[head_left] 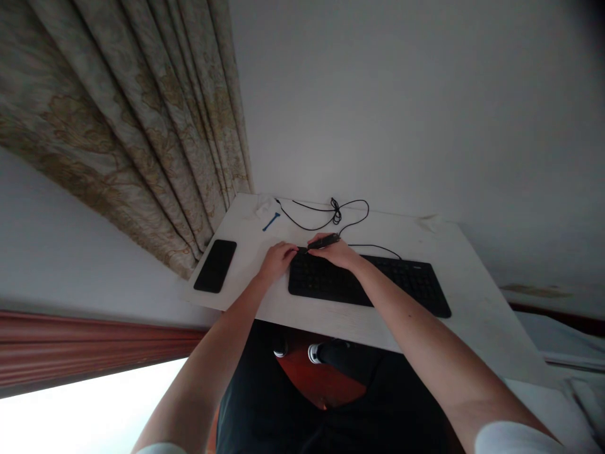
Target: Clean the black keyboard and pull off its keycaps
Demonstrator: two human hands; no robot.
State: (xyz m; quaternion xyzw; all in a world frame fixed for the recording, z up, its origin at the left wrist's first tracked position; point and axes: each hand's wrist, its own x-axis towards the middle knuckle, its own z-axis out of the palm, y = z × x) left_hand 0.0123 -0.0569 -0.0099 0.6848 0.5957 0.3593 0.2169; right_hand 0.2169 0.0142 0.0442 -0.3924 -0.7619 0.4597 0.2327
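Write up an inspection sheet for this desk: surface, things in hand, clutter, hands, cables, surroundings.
Surface: white desk, items lying on it.
Things in hand: black plug-like connector, above a black keyboard.
Clutter: black smartphone, small blue stick, white crumpled paper or cloth.
Hands: right hand grips the connector; left hand reaches its far end, contact unclear.
Cables: thin black cable, looped and knotted, behind the keyboard.
Surroundings: patterned curtain, white wall, reddish wood trim.

Desk [454,265], seen from the 6 o'clock edge: keyboard [368,284] on top, right of centre. Phone [215,266] lies at keyboard's 9 o'clock. Coiled cable [336,211] behind, at 12. Tissue [265,205] and small stick [271,221] at 10, near far corner. Curtain [127,126] hangs beyond desk, at 10.
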